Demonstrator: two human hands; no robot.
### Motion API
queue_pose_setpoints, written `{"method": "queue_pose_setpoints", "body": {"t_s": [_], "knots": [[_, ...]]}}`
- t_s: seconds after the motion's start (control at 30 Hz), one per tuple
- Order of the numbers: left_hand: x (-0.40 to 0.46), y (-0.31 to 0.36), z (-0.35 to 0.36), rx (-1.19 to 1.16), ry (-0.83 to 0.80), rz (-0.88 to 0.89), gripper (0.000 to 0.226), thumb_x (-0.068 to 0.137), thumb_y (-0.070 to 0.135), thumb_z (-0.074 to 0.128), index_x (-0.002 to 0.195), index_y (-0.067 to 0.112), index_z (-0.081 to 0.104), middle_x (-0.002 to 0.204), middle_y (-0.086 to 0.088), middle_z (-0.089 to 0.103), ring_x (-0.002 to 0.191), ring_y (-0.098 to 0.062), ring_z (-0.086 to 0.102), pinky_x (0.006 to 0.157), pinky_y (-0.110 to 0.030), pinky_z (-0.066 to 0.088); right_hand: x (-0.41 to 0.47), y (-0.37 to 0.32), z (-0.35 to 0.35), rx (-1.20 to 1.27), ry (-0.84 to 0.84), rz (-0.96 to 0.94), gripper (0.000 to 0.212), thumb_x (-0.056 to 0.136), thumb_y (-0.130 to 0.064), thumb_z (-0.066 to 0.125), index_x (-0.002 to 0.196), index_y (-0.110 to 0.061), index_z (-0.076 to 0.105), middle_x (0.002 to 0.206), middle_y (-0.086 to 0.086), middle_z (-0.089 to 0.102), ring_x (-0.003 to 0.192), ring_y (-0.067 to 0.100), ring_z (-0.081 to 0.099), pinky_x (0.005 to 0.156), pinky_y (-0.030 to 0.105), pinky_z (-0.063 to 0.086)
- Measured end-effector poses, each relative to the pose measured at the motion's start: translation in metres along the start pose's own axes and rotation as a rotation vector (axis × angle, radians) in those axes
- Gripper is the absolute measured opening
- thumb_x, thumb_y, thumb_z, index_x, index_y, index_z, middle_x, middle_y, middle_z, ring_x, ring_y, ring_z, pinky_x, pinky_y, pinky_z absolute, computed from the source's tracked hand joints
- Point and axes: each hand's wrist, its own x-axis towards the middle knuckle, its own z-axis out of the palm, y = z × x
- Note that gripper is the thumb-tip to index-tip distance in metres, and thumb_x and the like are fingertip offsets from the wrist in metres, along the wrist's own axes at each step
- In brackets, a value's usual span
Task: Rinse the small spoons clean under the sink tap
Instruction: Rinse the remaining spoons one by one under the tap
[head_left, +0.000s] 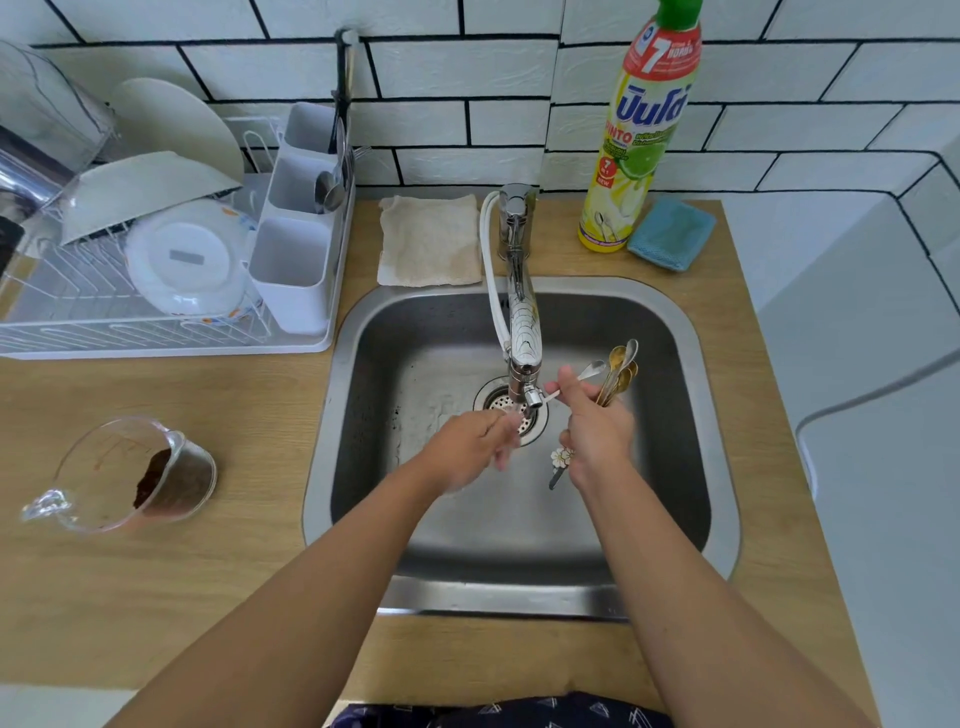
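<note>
The counter (156, 597) carries everything, with the sink (519, 582) sunk into it so the run-off goes straight down the drain (498, 402). To my left the rack (130, 332) holds clean plates close by, and a jug (130, 473) with a dark residue lies tipped on the wood. The soap bottle (641, 135) and a blue sponge (672, 234) wait behind the basin, beside the tap (522, 312), whose spout reaches out over the drain. My right hand (597, 431) is clenched around a bundle of spoons (618, 371), gold and silver, bowls fanned upward and away from the stream, I think to keep them apart from the one being rinsed. A flower-ended handle (part of the bundle, I believe) pokes out beneath that fist. My left hand (472, 447) sits right under the spout with fingers curled inward, but it is blurred; whether it pinches a spoon there I cannot tell. The water itself is hard to make out, and the tap's nozzle hides part of the drain.
</note>
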Motion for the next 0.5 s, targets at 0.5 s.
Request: {"method": "queue_pose_setpoints", "body": {"t_s": [0.5], "knots": [[-0.024,-0.003,0.007,-0.302,-0.009,-0.229,0.03,0.106,0.037,0.038,0.095,0.017,0.058,0.062,0.006,0.042,0.04,-0.003,0.03,0.039,-0.019,0.023,-0.022,0.025,0.003,-0.208,-0.289,0.153,0.022,0.082,-0.019,0.087,0.07,-0.021,0.069,0.054,-0.008,0.055,0.04,0.007,0.03,0.039,0.022,0.027]]}}
